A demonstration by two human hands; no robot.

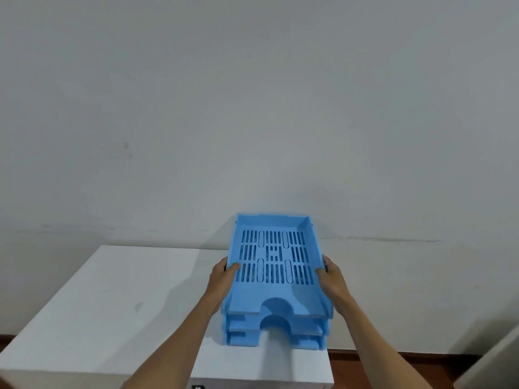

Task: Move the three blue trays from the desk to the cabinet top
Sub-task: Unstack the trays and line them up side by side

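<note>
Item: stack of three blue trays [273, 279], nested one above another, all facing the same way, each with a half-round notch cut in the near edge; the top tray's floor is slotted in rows, with a small square pattern at its middle. Position: over the right part of the white cabinet top [112, 299], far end reaching toward the wall; I cannot tell whether the bottom tray is resting on the surface or held just above it. Grip: my left hand [222, 279] is clasped on the left side wall of the stack, thumb hooked over the top rim onto the slotted floor, fingers hidden along the outside; my right hand [332, 279] is clasped on the right side wall in the same manner, thumb over the rim. Both forearms run bare from the lower edge of the view up to the stack. Surroundings: cabinet top plain white, faint smudges on its left half; front edge of the cabinet visible below the stack, with a small dark fitting at the bottom. Behind: pale wall [252, 108], lightly marked. Below right: reddish-brown floor [393, 369] and a pale panel at the far right corner.
</note>
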